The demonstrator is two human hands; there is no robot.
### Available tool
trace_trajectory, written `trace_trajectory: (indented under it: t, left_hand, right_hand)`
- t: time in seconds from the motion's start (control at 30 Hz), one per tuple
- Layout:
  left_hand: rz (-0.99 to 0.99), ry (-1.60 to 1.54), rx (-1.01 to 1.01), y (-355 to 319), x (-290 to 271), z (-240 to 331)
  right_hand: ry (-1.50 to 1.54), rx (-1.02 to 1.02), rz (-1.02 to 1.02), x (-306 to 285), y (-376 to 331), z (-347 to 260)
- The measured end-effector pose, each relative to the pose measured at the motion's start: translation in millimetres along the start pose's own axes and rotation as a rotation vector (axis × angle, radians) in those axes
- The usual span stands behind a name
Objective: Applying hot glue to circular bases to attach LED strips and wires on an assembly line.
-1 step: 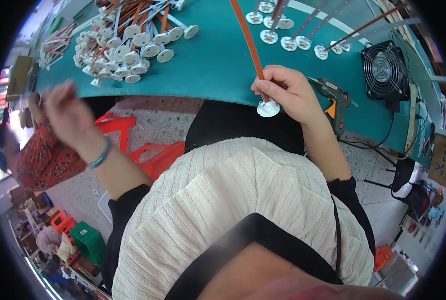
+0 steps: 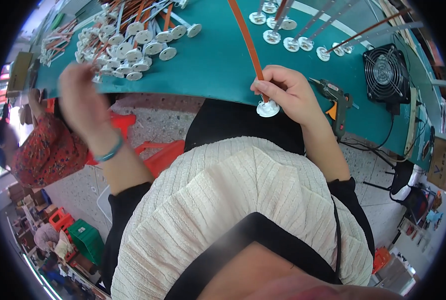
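My right hand (image 2: 285,92) pinches the lower end of a long, thin orange-brown strip (image 2: 249,42). At the strip's foot is a white round base (image 2: 268,108), just past the table's front edge, with small pale bits on top. My left hand (image 2: 85,100), with a teal bangle at the wrist, is raised at the left by the table edge; motion blurs its fingers, and I see nothing clear in them. Nearest to it lies a big pile of strips with white round bases (image 2: 133,54), some orange, some grey.
Right of my right hand lies a glue gun (image 2: 335,105) with its cord, beside a black fan (image 2: 386,72). Several strips stand on white bases (image 2: 291,45) at the back right. A red stool (image 2: 165,157) is below the table; another person (image 2: 48,150) sits at the left.
My left hand has moved a little right and up, toward the pile. My right hand and the strip in it have hardly moved.
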State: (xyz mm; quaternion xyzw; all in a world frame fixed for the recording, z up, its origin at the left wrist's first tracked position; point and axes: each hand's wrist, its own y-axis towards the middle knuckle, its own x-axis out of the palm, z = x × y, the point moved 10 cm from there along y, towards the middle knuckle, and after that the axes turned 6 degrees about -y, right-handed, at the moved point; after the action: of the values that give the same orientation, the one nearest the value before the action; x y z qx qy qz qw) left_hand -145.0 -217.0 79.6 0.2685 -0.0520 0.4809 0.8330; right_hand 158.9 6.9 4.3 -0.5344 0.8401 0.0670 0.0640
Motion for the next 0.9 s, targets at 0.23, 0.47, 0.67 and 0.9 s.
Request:
trace_trajectory:
  t: [0.23, 0.47, 0.67, 0.9]
  left_hand:
    - [-0.852, 0.249, -0.124, -98.6, 212.3, -64.3]
    - [-1.033, 0.518, -0.089, -103.3, 198.6, -61.4]
    - [0.109, 0.867, 0.209, 24.8, -140.0, 67.1]
    - [0.119, 1.257, 0.192, -3.3, -90.6, 60.5]
  right_hand:
    - [-0.233, -0.072, -0.009, 7.5, -2.9, -22.4]
    - [-0.006, 0.001, 0.172, -17.9, -11.1, 2.9]
    - [0.198, 0.001, -0.021, -9.8, -9.0, 6.3]
    - [0.229, -0.101, -0.165, 10.9, -2.3, -3.5]
